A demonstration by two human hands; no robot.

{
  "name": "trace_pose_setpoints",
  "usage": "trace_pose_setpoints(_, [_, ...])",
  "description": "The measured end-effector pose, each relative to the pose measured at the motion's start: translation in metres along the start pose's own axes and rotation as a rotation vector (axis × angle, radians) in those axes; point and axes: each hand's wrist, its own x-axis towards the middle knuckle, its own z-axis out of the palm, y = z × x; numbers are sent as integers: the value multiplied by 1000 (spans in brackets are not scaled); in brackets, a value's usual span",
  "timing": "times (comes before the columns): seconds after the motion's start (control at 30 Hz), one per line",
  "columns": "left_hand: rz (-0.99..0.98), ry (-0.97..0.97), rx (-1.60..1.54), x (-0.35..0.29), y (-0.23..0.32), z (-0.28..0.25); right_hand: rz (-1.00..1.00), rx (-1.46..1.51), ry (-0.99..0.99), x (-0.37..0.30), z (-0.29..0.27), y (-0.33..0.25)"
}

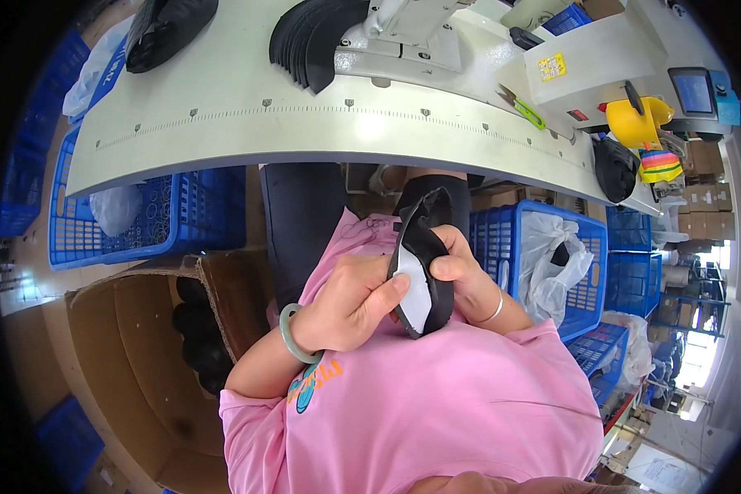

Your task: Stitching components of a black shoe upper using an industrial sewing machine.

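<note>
Held close in front of my pink shirt is a black curved fabric piece [431,247] with a white inner panel [414,290]; its exact kind is not plain. My left hand [354,298], with a pale bangle on its wrist, grips the left edge, thumb pressed on the white panel. On the other side, my right hand [463,272] pinches the black fabric between thumb and bent fingers. Both hands are closed on the same piece, and it stands tilted upright between them. Some fingers are hidden behind the fabric.
Ahead is a white table [247,123] with a ruler strip, a stack of black curved pieces [314,41], a sewing machine base [403,53] and green-handled thread snips [521,107]. Blue crates [198,210] flank my legs. An open cardboard box [123,362] with black items stands left.
</note>
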Motion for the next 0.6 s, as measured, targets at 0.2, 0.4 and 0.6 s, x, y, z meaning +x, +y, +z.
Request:
trace_pose_setpoints(0.2, [-17,17,-40,-3,0,1,-24,-49,14,1,0,0])
trace_pose_setpoints(0.4, [-49,57,23,-4,5,1,-48,-238,-2,1,-1,-12])
trace_pose_setpoints(0.6, [-148,120,132,-2,7,6,-3,-597,-51,3,5,-35])
